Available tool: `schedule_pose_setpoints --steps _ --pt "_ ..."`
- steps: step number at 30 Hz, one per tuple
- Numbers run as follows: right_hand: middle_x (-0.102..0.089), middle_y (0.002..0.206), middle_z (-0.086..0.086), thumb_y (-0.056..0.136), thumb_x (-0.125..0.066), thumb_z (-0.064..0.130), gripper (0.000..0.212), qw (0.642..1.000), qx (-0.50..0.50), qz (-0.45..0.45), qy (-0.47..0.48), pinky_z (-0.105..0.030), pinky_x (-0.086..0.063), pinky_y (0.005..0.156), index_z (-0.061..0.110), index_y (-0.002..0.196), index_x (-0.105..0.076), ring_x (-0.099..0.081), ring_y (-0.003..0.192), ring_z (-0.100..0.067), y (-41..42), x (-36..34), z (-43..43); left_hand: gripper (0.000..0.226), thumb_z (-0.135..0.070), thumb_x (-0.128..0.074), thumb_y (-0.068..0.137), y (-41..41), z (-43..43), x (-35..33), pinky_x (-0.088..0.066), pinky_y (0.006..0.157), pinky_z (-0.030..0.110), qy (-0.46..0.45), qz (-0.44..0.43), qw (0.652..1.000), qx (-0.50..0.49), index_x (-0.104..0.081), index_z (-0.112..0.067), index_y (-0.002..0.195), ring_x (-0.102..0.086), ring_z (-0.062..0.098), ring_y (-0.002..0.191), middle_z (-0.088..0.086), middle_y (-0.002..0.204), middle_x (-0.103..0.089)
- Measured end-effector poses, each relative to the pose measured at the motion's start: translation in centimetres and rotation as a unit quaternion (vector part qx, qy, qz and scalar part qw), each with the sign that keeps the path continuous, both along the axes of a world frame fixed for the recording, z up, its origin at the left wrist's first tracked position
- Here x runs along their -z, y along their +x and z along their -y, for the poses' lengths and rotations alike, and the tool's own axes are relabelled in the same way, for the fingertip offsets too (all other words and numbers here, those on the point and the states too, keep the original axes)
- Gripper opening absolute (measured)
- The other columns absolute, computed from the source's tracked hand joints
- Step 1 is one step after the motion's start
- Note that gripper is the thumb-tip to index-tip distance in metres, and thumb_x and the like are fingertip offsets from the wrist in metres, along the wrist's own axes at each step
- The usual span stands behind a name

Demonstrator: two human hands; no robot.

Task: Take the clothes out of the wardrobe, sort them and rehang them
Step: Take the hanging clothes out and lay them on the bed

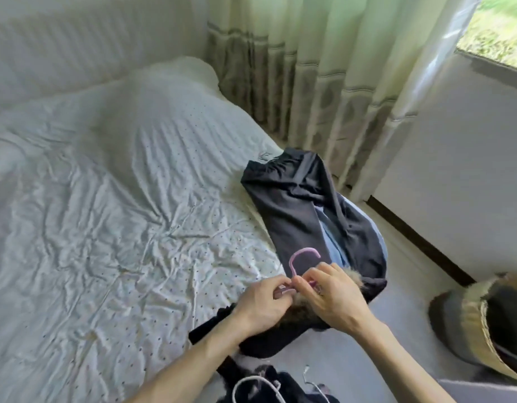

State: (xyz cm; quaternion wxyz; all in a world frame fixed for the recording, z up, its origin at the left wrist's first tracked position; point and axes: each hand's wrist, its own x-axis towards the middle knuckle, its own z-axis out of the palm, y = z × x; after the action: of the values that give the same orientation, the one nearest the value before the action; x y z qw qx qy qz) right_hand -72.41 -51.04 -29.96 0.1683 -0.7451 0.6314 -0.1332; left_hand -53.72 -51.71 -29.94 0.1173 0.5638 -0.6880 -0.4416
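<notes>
At the right edge of the bed (106, 199), near its lower corner: both hands close together on a pink hanger (302, 253). The left hand (263, 303) pinches the hanger's shoulder bar; the right hand (333, 295) pinches it just below the hook, which curves up clear of the fingers. Beneath the hands lies a dark fur-trimmed garment (280, 335), partly overhanging the bed edge. Beyond it, dark trousers (292, 205) lie along the same edge over a pale blue garment (330, 237). White hangers (251, 382) rest on dark clothing at the bottom of the view. A curtain (324, 82) hangs behind the bed.
</notes>
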Motion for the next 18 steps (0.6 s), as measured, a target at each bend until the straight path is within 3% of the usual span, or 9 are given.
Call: schedule_pose_setpoints --steps 3,6,8,11,13,15,18 --pt "-0.055 0.095 0.022 0.091 -0.035 0.075 0.049 0.996 -0.023 0.089 0.021 -0.012 -0.041 0.073 0.038 0.097 -0.066 -0.055 0.088 0.001 1.0 -0.5 2.7 0.023 -0.055 -0.062 0.089 2.3 1.4 -0.1 -0.052 0.082 0.026 0.003 -0.009 0.997 -0.071 -0.068 -0.035 0.1 -0.068 0.003 0.092 -0.012 0.09 -0.073" --pt "-0.057 0.108 0.018 0.094 -0.05 0.053 0.032 0.977 0.056 0.205 0.02 -0.005 -0.04 0.08 0.029 0.106 -0.067 -0.056 0.102 0.005 0.6 0.1 6.4 0.029 -0.065 -0.062 0.085 4.3 3.5 -0.3 -0.05 0.075 0.025 -0.017 0.003 0.99 -0.143 -0.063 -0.035 0.084 -0.066 0.0 0.085 -0.017 0.074 -0.067" --pt "-0.059 0.115 0.011 0.094 -0.05 0.055 0.042 0.963 0.119 0.238 0.029 -0.014 -0.042 0.09 0.023 0.116 -0.066 -0.057 0.109 -0.005 -0.7 2.0 9.4 0.034 -0.062 -0.062 0.087 5.6 5.2 -0.6 -0.048 0.072 0.022 -0.035 0.013 0.982 -0.185 -0.061 -0.029 0.077 -0.066 0.0 0.086 -0.018 0.073 -0.066" --pt "-0.054 0.137 0.007 0.088 -0.044 0.074 0.064 0.951 0.149 0.236 0.13 -0.041 -0.037 0.113 0.032 0.135 -0.053 -0.049 0.128 -0.013 -2.9 5.7 13.3 0.037 -0.059 -0.063 0.087 7.3 7.7 -1.0 -0.05 0.075 0.027 -0.06 0.019 0.971 -0.232 -0.058 -0.028 0.068 -0.068 0.006 0.083 -0.013 0.071 -0.067" --pt "-0.047 0.141 0.012 0.09 -0.05 0.069 0.063 0.928 0.14 0.276 0.21 -0.042 -0.028 0.119 0.035 0.142 -0.043 -0.041 0.136 -0.013 -3.1 7.0 15.3 0.039 -0.063 -0.063 0.084 8.2 9.4 -1.2 -0.05 0.077 0.028 -0.054 0.022 0.965 -0.257 -0.062 -0.026 0.071 -0.067 0.004 0.083 -0.012 0.073 -0.07" --pt "-0.048 0.13 0.015 0.089 -0.059 0.063 0.053 0.907 0.132 0.308 0.255 -0.04 -0.029 0.117 0.035 0.133 -0.048 -0.044 0.131 -0.015 -2.9 7.9 16.7 0.041 -0.067 -0.06 0.081 9.0 11.2 -1.5 -0.048 0.073 0.025 -0.053 0.02 0.958 -0.282 -0.063 -0.028 0.07 -0.066 0.001 0.083 -0.013 0.074 -0.07" --pt "-0.063 0.12 0.013 0.079 -0.067 0.064 0.045 0.897 0.13 0.275 0.319 -0.04 -0.04 0.109 0.034 0.112 -0.059 -0.056 0.116 -0.012 -2.2 9.3 18.4 0.036 -0.06 -0.064 0.087 10.2 14.0 -1.6 -0.04 0.065 0.023 -0.056 0.015 0.942 -0.329 -0.064 -0.028 0.069 -0.063 -0.001 0.079 -0.013 0.072 -0.069"
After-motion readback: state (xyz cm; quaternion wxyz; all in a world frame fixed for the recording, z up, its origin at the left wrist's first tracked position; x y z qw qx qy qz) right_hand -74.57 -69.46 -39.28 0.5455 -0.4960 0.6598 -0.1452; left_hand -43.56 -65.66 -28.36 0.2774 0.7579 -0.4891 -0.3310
